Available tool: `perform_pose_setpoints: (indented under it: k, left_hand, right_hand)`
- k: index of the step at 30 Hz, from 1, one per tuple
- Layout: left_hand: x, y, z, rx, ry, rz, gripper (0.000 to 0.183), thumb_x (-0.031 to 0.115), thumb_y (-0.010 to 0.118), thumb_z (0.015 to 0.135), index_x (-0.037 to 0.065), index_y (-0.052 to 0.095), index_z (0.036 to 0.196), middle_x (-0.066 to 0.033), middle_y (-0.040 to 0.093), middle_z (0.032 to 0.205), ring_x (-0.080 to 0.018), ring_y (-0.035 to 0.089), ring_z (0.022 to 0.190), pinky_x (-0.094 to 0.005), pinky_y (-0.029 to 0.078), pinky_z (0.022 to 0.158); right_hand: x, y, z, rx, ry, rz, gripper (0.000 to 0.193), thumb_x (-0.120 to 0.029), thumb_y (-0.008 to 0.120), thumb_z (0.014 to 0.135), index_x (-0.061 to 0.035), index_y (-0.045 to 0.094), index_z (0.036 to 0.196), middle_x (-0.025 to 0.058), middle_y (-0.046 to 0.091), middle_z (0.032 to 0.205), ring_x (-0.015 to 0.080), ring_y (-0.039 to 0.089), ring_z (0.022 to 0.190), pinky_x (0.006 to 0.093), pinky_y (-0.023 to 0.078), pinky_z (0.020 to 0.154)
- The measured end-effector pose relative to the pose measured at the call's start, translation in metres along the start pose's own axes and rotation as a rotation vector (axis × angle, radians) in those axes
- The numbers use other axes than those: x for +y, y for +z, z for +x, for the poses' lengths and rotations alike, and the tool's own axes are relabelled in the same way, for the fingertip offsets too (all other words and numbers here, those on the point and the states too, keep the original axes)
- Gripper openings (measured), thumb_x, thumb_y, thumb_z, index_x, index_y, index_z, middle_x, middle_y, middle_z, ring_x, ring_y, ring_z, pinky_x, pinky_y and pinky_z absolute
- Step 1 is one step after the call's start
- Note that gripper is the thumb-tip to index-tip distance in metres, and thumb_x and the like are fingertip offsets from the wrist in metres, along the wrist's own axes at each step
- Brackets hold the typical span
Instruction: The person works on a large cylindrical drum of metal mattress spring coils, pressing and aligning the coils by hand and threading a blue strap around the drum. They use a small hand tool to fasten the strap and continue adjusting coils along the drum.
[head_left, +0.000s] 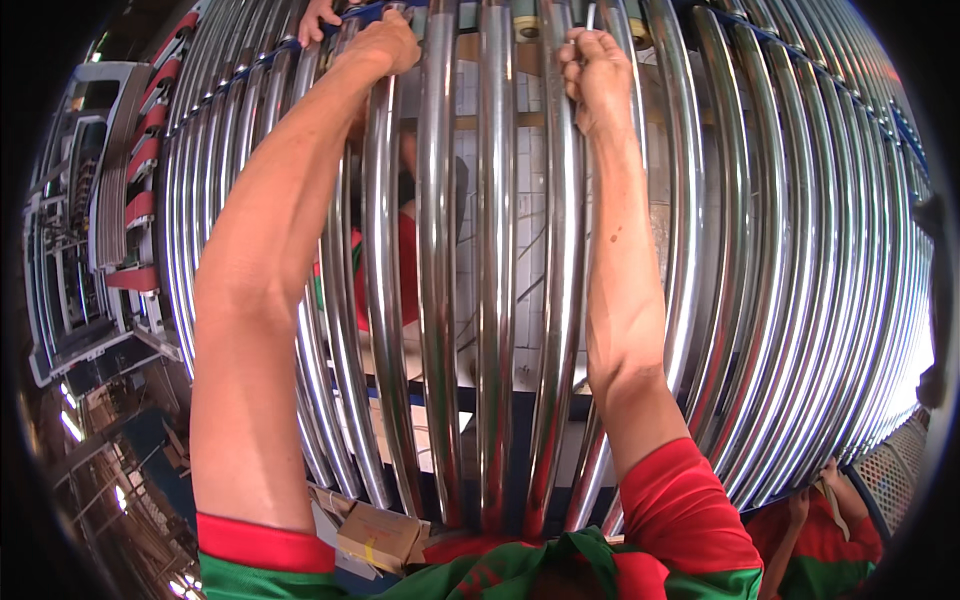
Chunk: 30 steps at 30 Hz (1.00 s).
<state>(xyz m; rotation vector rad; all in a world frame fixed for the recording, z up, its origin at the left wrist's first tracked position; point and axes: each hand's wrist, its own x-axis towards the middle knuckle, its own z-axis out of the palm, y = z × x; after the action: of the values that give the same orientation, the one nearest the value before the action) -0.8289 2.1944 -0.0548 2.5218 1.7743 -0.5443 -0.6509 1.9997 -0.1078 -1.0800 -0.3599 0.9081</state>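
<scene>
Metal rollers [497,200], shiny and round, lie side by side through most of the view, under and around both forearms; in the middle, the gaps between them are wider than at the right.

At the far left there is a metal machine frame [108,200], with red pieces [143,205] in a row along its side. At the top, another person's hand [318,20] is near the upper ends of the rollers. Lower, a brown cardboard box [378,535] is near the wearer's body.

The left hand [390,42] is at the upper part of one roller, its fingers bent; I cannot tell if they hold something. Below the rollers, a person in red clothing [400,270] is partly visible through the gaps, and beside this a pale tiled floor [466,95].

A yellowish ring [528,28] is at the top, between the hands. The right hand [602,75] has its fingers curled narrow, just beside a thin pale rod [591,15]; whether they grip it, I cannot tell.

At the lower right, another person in a red and green shirt [815,540] reaches to the rollers' edge.
</scene>
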Motion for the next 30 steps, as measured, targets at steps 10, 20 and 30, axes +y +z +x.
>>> perform_pose_setpoints:
  k: [10,20,30]
  left_hand:
    - [0.002,0.01,-0.001,0.103,0.047,0.069,0.037,0.021,0.044,0.102,-0.001,0.056,0.129,-0.0277,0.067,0.131,-0.0434,0.066,0.122,-0.0517,0.053,0.102]
    - [-0.002,0.026,0.026,0.241,0.282,0.172,0.032,0.019,0.041,0.103,0.002,0.057,0.125,-0.0272,0.07,0.122,-0.0444,0.07,0.112,-0.0524,0.055,0.097]
    - [-0.018,0.018,-0.004,0.324,0.157,-0.033,0.036,0.016,0.055,0.095,-0.001,0.044,0.125,-0.038,0.067,0.113,-0.0534,0.066,0.111,-0.0593,0.05,0.097]
  right_hand:
    - [0.0,-0.004,-0.002,-0.017,-0.043,-0.029,0.018,-0.016,0.049,0.109,-0.0045,0.062,0.109,-0.0004,0.061,0.076,0.0019,0.043,0.054,0.018,0.029,0.042]
    - [0.006,-0.007,0.0,-0.011,-0.05,-0.064,0.019,-0.017,0.047,0.11,-0.0045,0.062,0.11,-0.0003,0.062,0.077,0.0009,0.043,0.053,0.0175,0.03,0.042]
    - [0.004,-0.004,-0.002,0.012,-0.038,-0.023,0.018,-0.017,0.047,0.11,-0.0062,0.062,0.107,-0.0013,0.061,0.076,0.0013,0.043,0.053,0.0183,0.03,0.042]
